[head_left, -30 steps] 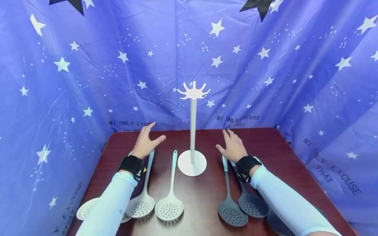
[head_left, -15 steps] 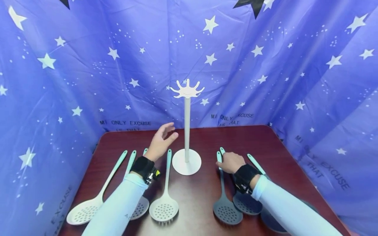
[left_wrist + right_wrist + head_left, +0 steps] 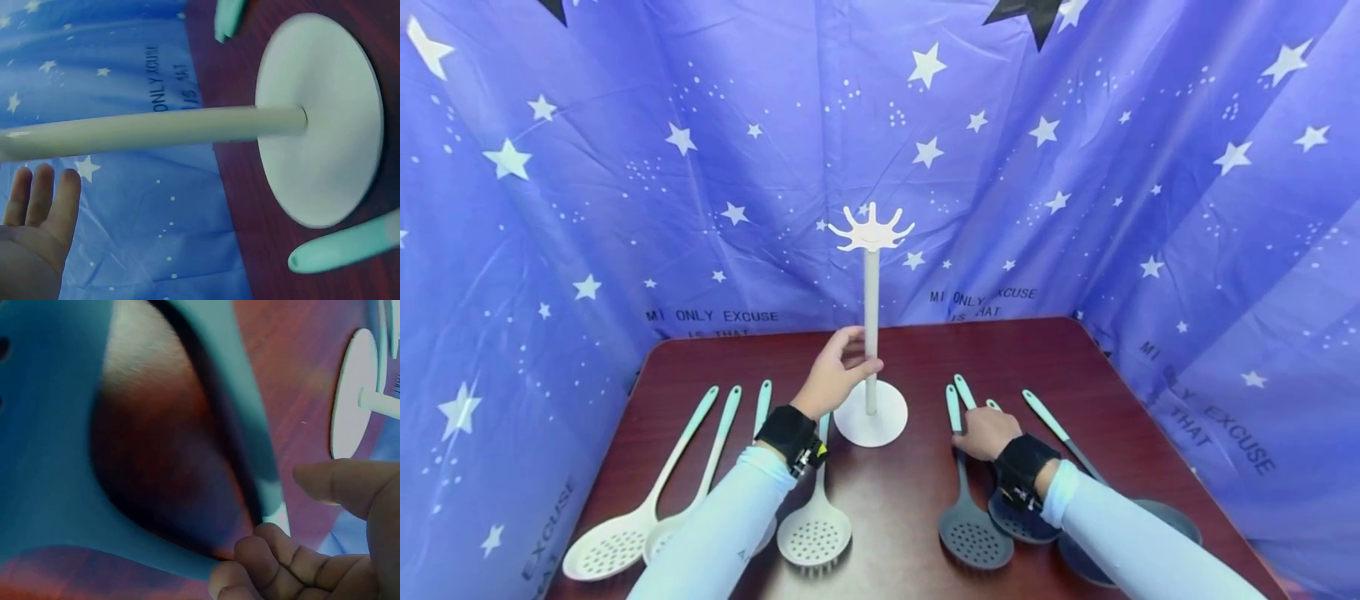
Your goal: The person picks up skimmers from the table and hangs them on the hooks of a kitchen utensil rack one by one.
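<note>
My left hand (image 3: pixel 831 379) reaches around the pole of a white utensil stand (image 3: pixel 871 292), which is topped by a ring of curved hooks. In the left wrist view its fingers (image 3: pixel 65 203) are extended, with a gap to the pole. My right hand (image 3: pixel 990 433) is low over the mint handles of the dark grey utensils. Its curled fingers lie against the handle end of a dark slotted skimmer (image 3: pixel 976 533), while the thumb (image 3: pixel 340 484) stands apart from that handle in the right wrist view. A second dark skimmer (image 3: pixel 1022 521) lies partly beneath the hand.
White utensils with mint handles lie on the left, including a slotted spoon (image 3: pixel 613 546) and a skimmer (image 3: pixel 815 533). More dark grey utensils lie at right, partly under my sleeve (image 3: pixel 1142 533). A starry blue curtain (image 3: pixel 790 167) encloses the dark red table (image 3: pixel 910 508).
My left hand has moved right and down from above the white handles to the stand's pole. The right hand has lowered onto the dark utensils' handles and curled its fingers.
</note>
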{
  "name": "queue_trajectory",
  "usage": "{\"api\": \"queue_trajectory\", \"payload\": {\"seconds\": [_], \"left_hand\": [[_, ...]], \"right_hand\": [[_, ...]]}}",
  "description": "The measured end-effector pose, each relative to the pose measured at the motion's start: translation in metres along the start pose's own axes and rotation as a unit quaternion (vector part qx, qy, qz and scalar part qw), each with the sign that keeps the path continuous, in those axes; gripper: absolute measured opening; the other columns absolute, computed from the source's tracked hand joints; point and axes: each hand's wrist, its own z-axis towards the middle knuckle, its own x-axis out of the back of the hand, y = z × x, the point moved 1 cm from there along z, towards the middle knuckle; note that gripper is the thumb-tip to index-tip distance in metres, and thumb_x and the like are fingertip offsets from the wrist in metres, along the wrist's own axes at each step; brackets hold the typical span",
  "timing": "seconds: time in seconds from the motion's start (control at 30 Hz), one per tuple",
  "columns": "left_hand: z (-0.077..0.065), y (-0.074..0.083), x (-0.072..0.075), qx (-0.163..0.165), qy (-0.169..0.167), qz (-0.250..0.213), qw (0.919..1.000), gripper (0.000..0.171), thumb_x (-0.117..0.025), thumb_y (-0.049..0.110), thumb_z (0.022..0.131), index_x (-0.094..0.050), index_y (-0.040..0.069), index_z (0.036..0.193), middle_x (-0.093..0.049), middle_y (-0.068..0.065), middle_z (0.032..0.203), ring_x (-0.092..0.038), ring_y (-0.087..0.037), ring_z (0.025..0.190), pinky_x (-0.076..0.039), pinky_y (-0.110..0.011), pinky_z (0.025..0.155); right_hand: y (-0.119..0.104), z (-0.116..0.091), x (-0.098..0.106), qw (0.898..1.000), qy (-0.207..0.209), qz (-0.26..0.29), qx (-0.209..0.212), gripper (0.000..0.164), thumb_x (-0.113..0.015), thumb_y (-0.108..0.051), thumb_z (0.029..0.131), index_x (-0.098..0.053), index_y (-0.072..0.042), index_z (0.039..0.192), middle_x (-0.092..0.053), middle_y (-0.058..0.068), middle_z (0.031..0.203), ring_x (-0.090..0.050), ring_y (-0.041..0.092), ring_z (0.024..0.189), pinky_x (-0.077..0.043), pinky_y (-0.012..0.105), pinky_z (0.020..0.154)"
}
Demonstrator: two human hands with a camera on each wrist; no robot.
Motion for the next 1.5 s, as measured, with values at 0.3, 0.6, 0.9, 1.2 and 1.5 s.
{"api": "queue_trajectory", "payload": {"seconds": [0.3,0.6,0.9,1.2,1.5], "left_hand": [[0.003,-0.002,-0.004,-0.011,0.044,0.075,0.9962,0.029,-0.076,0.009,0.095,-0.060,0.007,0.120,-0.070,-0.010,0.104,-0.067,-0.022,0.098,-0.057,-0.038,0.089],[0.005,-0.004,-0.005,-0.029,0.031,0.151,0.9877,0.026,-0.077,0.013,0.095,-0.061,0.009,0.115,-0.071,-0.004,0.099,-0.068,-0.019,0.090,-0.058,-0.036,0.079],[0.007,-0.001,-0.007,-0.035,0.020,0.186,0.9817,0.027,-0.076,0.014,0.096,-0.060,0.010,0.117,-0.069,-0.004,0.101,-0.068,-0.018,0.093,-0.057,-0.039,0.085],[0.003,-0.005,-0.008,-0.032,0.011,0.184,0.9823,0.030,-0.076,0.014,0.096,-0.061,0.009,0.122,-0.070,-0.004,0.102,-0.068,-0.017,0.092,-0.057,-0.038,0.084],[0.006,-0.007,-0.006,-0.082,-0.012,0.244,0.9661,0.023,-0.073,0.020,0.099,-0.071,0.016,0.121,-0.073,0.004,0.106,-0.069,-0.012,0.095,-0.057,-0.034,0.084]], "right_hand": [[0.001,-0.002,-0.012,1.000,0.015,0.021,0.003,0.048,-0.074,-0.037,0.093,-0.050,-0.016,0.059,-0.043,-0.002,0.055,-0.047,0.020,0.051,-0.040,0.037,0.053],[0.002,0.001,-0.022,0.994,0.020,0.106,-0.012,0.040,-0.071,-0.023,0.092,-0.045,-0.015,0.062,-0.037,-0.004,0.056,-0.036,0.016,0.050,-0.032,0.030,0.054],[-0.012,-0.009,-0.018,0.965,0.099,0.243,-0.003,0.026,-0.069,-0.018,0.098,-0.050,-0.011,0.080,-0.049,-0.001,0.066,-0.047,0.015,0.054,-0.037,0.030,0.055],[-0.027,-0.022,-0.019,0.928,0.176,0.328,0.013,0.009,-0.072,-0.015,0.098,-0.069,-0.007,0.100,-0.068,-0.003,0.077,-0.065,0.007,0.061,-0.051,0.027,0.061],[-0.043,-0.025,0.007,0.866,0.302,0.387,0.093,0.025,-0.074,-0.014,0.097,-0.073,-0.002,0.119,-0.077,0.004,0.087,-0.072,0.008,0.070,-0.058,0.025,0.066]]}}
